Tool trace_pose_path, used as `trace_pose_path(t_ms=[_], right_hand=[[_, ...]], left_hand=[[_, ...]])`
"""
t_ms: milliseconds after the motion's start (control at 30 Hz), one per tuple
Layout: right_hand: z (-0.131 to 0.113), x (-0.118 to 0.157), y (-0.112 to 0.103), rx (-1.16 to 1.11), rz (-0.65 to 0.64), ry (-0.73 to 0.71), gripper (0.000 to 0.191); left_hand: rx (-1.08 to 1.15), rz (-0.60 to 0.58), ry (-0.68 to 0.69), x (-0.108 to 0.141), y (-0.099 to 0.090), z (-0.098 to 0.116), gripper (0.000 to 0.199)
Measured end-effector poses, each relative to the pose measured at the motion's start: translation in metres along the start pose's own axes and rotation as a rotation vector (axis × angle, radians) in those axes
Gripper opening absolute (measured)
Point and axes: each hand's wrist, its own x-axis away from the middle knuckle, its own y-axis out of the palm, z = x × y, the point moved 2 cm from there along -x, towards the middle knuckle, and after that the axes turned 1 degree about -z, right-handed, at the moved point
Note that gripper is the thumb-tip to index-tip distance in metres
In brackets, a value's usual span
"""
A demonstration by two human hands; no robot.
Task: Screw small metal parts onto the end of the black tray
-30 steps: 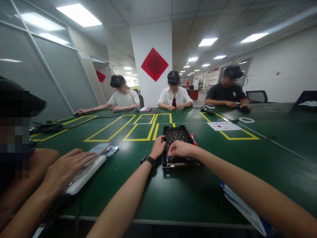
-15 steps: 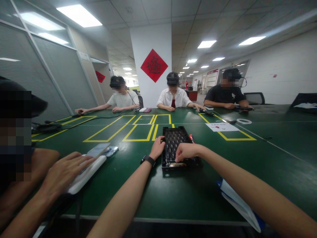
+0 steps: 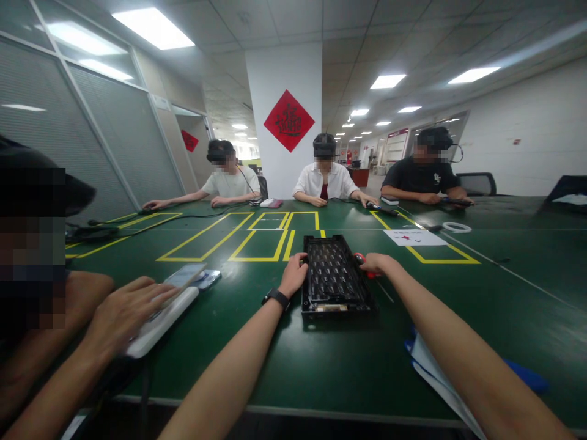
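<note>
Right hand point(image 3: 376, 264) now beside glossy black case point(image 3: 331, 272)

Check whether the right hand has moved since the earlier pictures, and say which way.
Yes. The right hand has shifted rightward relative to the black case, from above it to beyond its right edge, at the red object.

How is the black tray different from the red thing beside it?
The black tray is big; the red thing is much smaller. The black tray is dark, the red thing bright. The black tray shows almost whole; the right hand partly hides the red thing. Each has a hand at it.
</note>
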Motion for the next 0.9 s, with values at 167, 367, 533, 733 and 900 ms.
trace_pose_path(t_ms=[167, 367, 533, 733, 900], right_hand=[[0.031, 0.012, 0.001, -0.155, 0.239, -0.046, 0.037], [0.058, 0.021, 0.001, -0.761, 0.455, -0.126, 0.038], [0.056, 0.012, -0.002, -1.212, 0.422, 0.064, 0.029], [0.046, -0.015, -0.001, -1.606, 0.369, 0.111, 0.044], [0.059, -0.014, -0.005, -1.726, 0.236, 0.021, 0.045]], left_hand=[[0.003, -0.016, -0.023, 0.000, -0.002, 0.001, 0.037], [0.003, -0.028, -0.023, 0.000, -0.002, 0.001, 0.037], [0.002, -0.032, -0.036, 0.001, -0.003, 0.003, 0.038], [0.019, -0.026, -0.013, 0.001, -0.002, 0.001, 0.040], [0.016, -0.022, 0.059, -0.002, -0.001, 0.001, 0.041]])
